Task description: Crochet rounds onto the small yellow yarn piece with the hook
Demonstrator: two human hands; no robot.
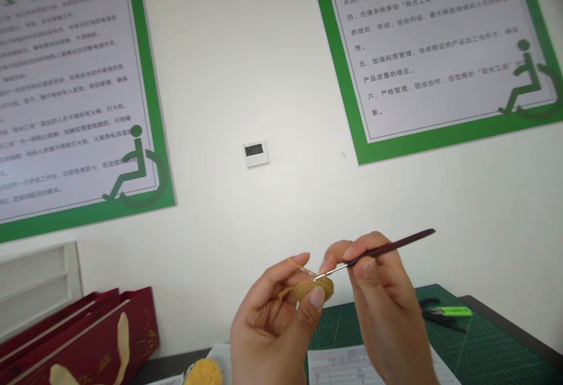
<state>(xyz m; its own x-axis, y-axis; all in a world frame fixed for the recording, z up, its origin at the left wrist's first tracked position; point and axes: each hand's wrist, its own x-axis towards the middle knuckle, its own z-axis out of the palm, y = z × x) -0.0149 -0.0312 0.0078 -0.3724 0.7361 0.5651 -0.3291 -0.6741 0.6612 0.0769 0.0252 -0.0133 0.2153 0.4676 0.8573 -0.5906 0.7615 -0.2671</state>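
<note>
Between the thumb and fingers of my left hand (277,317) is a small tan crochet piece (313,289), rounded and ribbed. A strand of tan yarn (301,266) runs over the raised left index finger to the piece. My right hand (382,291) grips a crochet hook (391,246) like a pen; it has a dark red handle and a silver shaft. The hook's metal tip meets the upper edge of the crochet piece. A yellow ball of yarn (203,372) lies below and to the left of my left hand, partly cut off by the frame.
On the table lie a green cutting mat (475,338), printed paper (343,367), and a bright green-handled tool (453,311) beside dark pliers-like handles. Dark red gift bags (132,329) stand at the left. The wall behind carries a thermostat (255,154) and two green-framed posters.
</note>
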